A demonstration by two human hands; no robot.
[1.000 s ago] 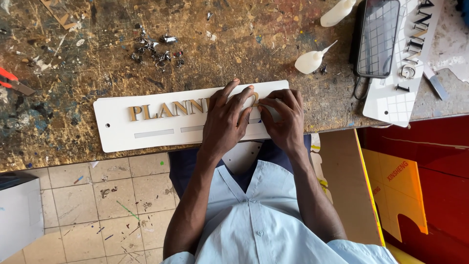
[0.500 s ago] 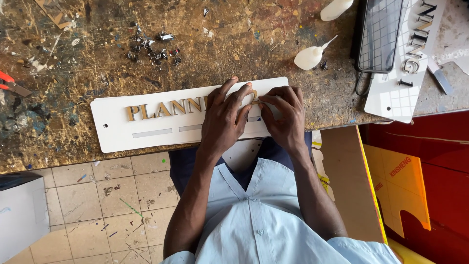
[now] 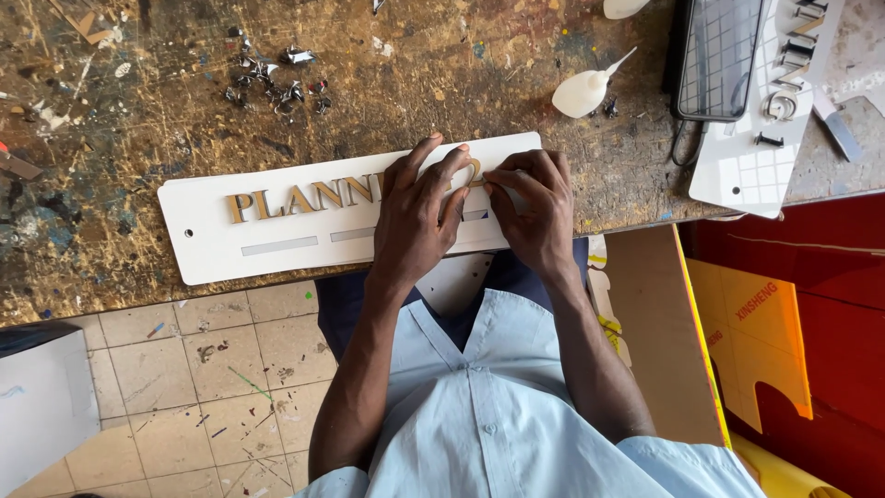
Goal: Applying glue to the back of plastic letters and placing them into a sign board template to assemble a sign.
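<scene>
Head-camera footage was taken from above a paint-stained wooden workbench [image 3: 442,74], on which a long white sign plate [image 3: 277,235] was laid near the front edge. Gold letters [image 3: 300,198] were seen fixed in a row on its left half. A small gold letter [image 3: 473,173] was pinched at the plate's right part between the fingertips of the left hand [image 3: 419,217] and the right hand [image 3: 535,207], with the fingers drawn narrow around it. A white glue bottle [image 3: 583,90], the only container seen, was lying on its side well behind the hands; its contents could not be told. Compared with half a second earlier, the hands and plate were found in nearly the same place.
</scene>
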